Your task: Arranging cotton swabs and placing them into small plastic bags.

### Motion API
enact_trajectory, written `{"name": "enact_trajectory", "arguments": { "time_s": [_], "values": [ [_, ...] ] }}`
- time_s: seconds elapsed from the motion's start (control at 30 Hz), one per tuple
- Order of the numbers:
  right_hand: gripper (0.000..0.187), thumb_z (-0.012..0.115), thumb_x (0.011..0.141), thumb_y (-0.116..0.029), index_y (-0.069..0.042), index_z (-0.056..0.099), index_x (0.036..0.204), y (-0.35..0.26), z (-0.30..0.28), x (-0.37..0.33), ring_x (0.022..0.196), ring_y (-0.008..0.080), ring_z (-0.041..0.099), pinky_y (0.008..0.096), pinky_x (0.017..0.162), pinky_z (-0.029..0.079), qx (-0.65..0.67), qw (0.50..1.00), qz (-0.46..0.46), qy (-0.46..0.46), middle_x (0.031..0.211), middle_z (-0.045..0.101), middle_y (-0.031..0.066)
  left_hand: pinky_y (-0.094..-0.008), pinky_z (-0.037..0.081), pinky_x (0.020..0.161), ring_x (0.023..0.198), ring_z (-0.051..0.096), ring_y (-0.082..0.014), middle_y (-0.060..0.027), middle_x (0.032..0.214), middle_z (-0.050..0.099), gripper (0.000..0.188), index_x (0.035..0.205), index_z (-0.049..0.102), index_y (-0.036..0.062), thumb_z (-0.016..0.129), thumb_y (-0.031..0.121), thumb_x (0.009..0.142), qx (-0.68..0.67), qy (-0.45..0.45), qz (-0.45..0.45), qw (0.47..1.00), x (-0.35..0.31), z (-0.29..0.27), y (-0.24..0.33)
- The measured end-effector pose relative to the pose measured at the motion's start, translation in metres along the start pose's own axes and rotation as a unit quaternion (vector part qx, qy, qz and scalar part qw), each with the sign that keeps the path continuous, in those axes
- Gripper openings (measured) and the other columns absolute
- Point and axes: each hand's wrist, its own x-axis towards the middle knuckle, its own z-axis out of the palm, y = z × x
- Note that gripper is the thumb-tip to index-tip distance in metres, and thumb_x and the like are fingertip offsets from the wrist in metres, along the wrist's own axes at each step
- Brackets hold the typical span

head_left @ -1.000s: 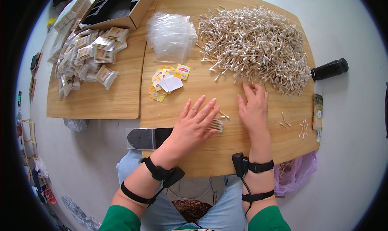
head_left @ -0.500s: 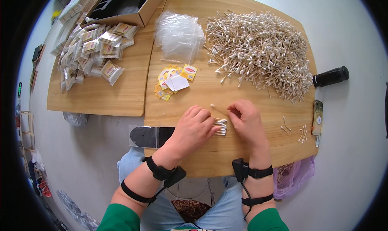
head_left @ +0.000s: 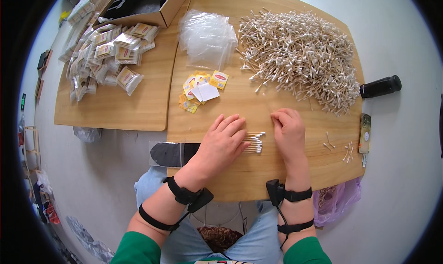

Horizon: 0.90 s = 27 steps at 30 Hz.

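Observation:
A row of cotton swabs (head_left: pixel 254 144) lies side by side on the table, white tips to the right. My left hand (head_left: pixel 222 138) rests over its left part, fingers stretched out and slightly apart, hiding the other ends. The top swab juts a little farther right than the others. To the right of the row, my right hand (head_left: pixel 290 128) is closed in a pinch on a single cotton swab (head_left: pixel 267 103). That swab is smeared by motion and points up and away from my fingers.
A large heap of loose swabs (head_left: pixel 300 58) covers the far right. Clear plastic bags (head_left: pixel 205 38) and yellow-white cards (head_left: pixel 200 91) lie left of it. Packed swab bags (head_left: pixel 108 56) pile up by a cardboard box (head_left: pixel 168 12). A black bottle (head_left: pixel 380 86) and phone (head_left: pixel 364 134) lie at the right edge.
My right hand has moved slightly right and up; its swab has swung from pointing left to pointing away from me. The row's top swab now sticks out farther right. My left hand has hardly moved.

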Motion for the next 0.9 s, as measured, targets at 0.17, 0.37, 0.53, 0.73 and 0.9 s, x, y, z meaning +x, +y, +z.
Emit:
{"name": "enact_trajectory", "arguments": {
  "time_s": [0.17,0.37,0.53,0.73,0.9],
  "values": [
    [0.02,0.062,0.076,0.007,-0.003,0.071,0.09,-0.017,-0.002,-0.004,0.087,0.0307,0.061,0.0388,0.076,0.05,0.078,0.995,-0.032,-0.061,0.089,0.066,0.0115,-0.0448,0.036,0.11,0.128,0.048,-0.0334,-0.0158,0.134,0.052,0.026,0.114,0.062,0.004,0.061,0.019,0.093,-0.079,0.078,-0.03,0.993,-0.005,0.004,-0.001],
    [0.03,0.058,0.077,0.011,-0.004,0.07,0.101,-0.014,-0.007,-0.01,0.09,0.0305,0.062,0.0376,0.08,0.051,0.153,0.975,-0.068,-0.15,0.095,0.068,0.0124,-0.0374,0.034,0.11,0.129,0.047,-0.0307,-0.0187,0.14,0.047,0.03,0.127,0.053,0.0,0.048,0.015,0.101,-0.38,0.214,-0.159,0.886,-0.005,0.015,0.01],
    [0.025,0.054,0.094,-0.004,0.0,0.063,0.117,-0.03,0.007,-0.02,0.108,0.0286,0.059,0.0353,0.093,0.047,0.268,0.961,0.019,-0.072,0.115,0.063,0.0163,-0.0338,0.027,0.114,0.137,0.037,-0.024,-0.0154,0.147,0.041,0.04,0.137,0.045,-0.001,0.035,0.023,0.107,-0.486,0.27,-0.175,0.813,-0.004,0.035,0.02],
    [0.044,0.034,0.107,-0.029,0.004,0.049,0.133,-0.039,0.023,-0.04,0.126,0.0247,0.049,0.0351,0.109,0.036,0.44,0.892,0.08,-0.067,0.133,0.054,0.0166,-0.0339,0.022,0.117,0.141,0.031,-0.0228,-0.014,0.15,0.037,0.049,0.144,0.036,-0.0022,0.028,0.031,0.108,-0.565,0.288,-0.146,0.76,0.003,0.045,0.024],
    [0.052,0.026,0.108,-0.035,0.005,0.045,0.136,-0.043,0.029,-0.047,0.132,0.0246,0.044,0.0356,0.115,0.031,0.529,0.84,0.118,-0.032,0.136,0.051,0.0164,-0.0354,0.01,0.121,0.145,0.023,-0.0197,-0.0104,0.152,0.035,0.051,0.145,0.033,-0.0001,0.024,0.034,0.108,-0.604,0.248,-0.147,0.743,0.005,0.04,0.023]
  ]
}}
